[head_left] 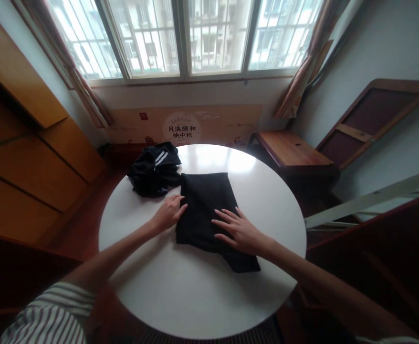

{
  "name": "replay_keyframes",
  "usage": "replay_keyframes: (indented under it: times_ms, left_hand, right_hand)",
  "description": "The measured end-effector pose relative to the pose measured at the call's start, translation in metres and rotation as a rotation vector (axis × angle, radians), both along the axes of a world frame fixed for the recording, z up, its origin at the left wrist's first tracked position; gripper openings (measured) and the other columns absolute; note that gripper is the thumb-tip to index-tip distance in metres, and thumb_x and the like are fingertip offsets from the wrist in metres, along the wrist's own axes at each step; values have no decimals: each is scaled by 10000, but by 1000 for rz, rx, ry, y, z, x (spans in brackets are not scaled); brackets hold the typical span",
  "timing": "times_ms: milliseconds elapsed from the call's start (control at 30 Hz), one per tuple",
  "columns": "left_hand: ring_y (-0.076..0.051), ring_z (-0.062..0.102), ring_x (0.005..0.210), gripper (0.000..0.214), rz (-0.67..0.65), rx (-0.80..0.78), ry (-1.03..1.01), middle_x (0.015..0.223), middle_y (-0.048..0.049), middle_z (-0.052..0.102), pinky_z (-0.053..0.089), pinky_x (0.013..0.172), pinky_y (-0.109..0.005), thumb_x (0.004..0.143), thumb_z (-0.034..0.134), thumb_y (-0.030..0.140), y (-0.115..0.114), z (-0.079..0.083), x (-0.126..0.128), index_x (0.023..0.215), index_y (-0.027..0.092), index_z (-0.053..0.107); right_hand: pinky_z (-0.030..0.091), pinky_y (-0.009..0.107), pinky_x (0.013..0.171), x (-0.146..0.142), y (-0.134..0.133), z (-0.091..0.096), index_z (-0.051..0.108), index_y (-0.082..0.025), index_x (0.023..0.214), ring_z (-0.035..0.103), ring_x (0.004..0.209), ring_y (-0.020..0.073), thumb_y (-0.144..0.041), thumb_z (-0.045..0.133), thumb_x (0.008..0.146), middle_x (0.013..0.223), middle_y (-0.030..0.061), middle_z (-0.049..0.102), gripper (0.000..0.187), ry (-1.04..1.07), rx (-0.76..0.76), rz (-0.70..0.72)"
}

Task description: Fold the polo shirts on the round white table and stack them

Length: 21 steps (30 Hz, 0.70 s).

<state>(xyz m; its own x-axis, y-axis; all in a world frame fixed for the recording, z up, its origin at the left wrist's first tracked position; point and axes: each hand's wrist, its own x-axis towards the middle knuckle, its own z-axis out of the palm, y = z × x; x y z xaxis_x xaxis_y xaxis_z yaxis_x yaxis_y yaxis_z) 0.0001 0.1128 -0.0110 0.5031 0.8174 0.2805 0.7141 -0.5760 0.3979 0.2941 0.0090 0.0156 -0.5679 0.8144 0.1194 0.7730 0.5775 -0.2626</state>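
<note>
A folded black garment [204,215] lies flat near the middle of a round white table [202,296], with one end trailing toward me. My left hand [168,213] rests on the garment's left edge, fingertips on the black cloth. My right hand [238,231] lies flat across its right side, fingers spread. Neither hand grips the cloth. Just behind, a crumpled black garment with white stripes [154,169] sits in a heap at the table's far left edge, close to the folded one.
A wooden bench [293,149] with a leaning panel stands beyond the table on the right. Wooden cabinets [34,162] fill the left side. A window with curtains and a printed wall poster [183,126] are straight ahead. A pale rail [370,203] crosses the right.
</note>
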Motion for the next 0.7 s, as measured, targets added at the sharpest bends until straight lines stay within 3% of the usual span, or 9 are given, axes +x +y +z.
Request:
replay_keyframes:
  times_ms: [100,167,233,333,433,567,700]
  left_hand:
    - [-234,660,803,406,98,-102,-106,856,-107,709,503,782,-332,904,573,528,-4,9,2,858,155,726]
    - [-200,615,661,415,95,-204,-161,697,-71,679,461,652,-289,859,624,547,-5,11,5,695,174,703]
    - [-172,563,594,431,84,-287,-226,627,-46,647,402,576,-263,855,618,547,-6,9,8,640,180,687]
    - [-142,491,565,455,92,-321,-279,599,-11,597,334,538,-245,882,564,542,-7,5,9,637,172,666]
    - [-116,390,536,491,133,-272,-300,547,27,476,263,520,-246,916,501,525,-13,2,9,583,172,574]
    - [-102,319,525,510,169,-247,-340,526,46,346,220,523,-256,924,482,505,-25,-1,6,535,178,446]
    - [-100,345,505,506,158,-243,-308,502,40,372,241,531,-252,918,494,464,-18,2,3,502,176,457]
  right_hand:
    - [479,438,963,-5,34,19,717,-218,1132,664,1073,264,-382,461,1010,1172,115,715,328,101,-32,-12]
    - [501,330,796,-16,66,31,735,-189,975,687,857,213,-308,453,1004,949,92,741,308,185,-39,-45]
    - [468,285,698,-34,102,40,724,-169,890,666,765,192,-313,472,993,858,80,727,308,239,-38,-112]
    - [433,283,653,-65,151,41,700,-150,861,649,764,213,-459,544,955,861,108,722,359,193,-59,-245]
    - [441,295,701,-88,184,28,689,-141,895,651,850,253,-498,637,895,946,152,727,360,108,-115,-305]
    - [437,274,802,-95,202,4,686,-170,945,646,984,236,-318,558,967,1050,122,728,197,112,-149,-280]
    - [439,268,808,-90,208,-5,664,-180,1040,646,1010,226,-316,461,1009,1106,113,720,247,148,-173,-304]
